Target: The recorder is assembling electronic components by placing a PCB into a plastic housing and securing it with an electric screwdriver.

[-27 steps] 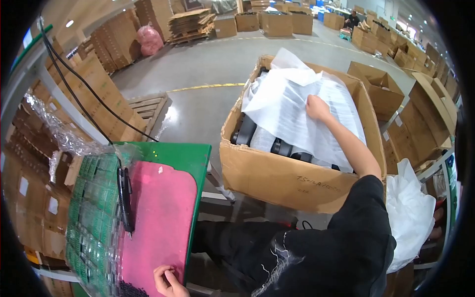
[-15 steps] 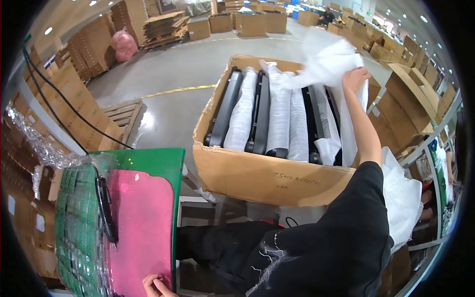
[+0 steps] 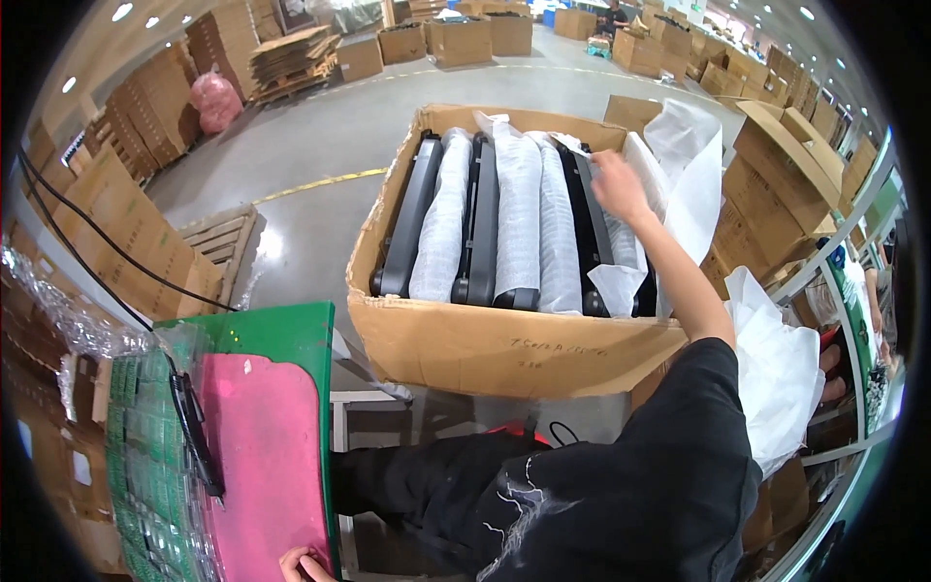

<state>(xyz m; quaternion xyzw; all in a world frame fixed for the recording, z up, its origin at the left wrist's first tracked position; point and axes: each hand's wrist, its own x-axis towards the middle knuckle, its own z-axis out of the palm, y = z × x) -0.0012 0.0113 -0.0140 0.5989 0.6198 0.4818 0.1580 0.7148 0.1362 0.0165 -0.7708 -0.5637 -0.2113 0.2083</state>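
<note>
A large open cardboard box point(image 3: 504, 349) stands in front of me, packed with a row of long black plastic cases point(image 3: 412, 218). White foam sleeves point(image 3: 519, 218) wrap several of them. Over the box's right half, my right hand point(image 3: 618, 184) reaches in with its fingers pointing left, close to the top end of a white foam wrap point(image 3: 570, 144). Blur hides whether they grip it. A loose white foam sheet point(image 3: 690, 155) drapes over the box's right side. My left hand point(image 3: 303, 565), partly cut off by the lower edge, rests loosely curled on the pink mat point(image 3: 262, 456), nothing visible in it.
On the green board point(image 3: 291, 325) at left lie a black corded tool point(image 3: 197, 436) and green sheets under clear plastic point(image 3: 145, 466). More white foam point(image 3: 776, 373) hangs at right. Cartons point(image 3: 786, 184) stand beyond, a pallet point(image 3: 225, 242) at left. A distant person point(image 3: 613, 17) sits at the back.
My right hand has moved left and down, off the foam sheet it was lifting; that sheet now hangs over the box's right side. The whole view has shifted slightly. My left hand stays on the mat.
</note>
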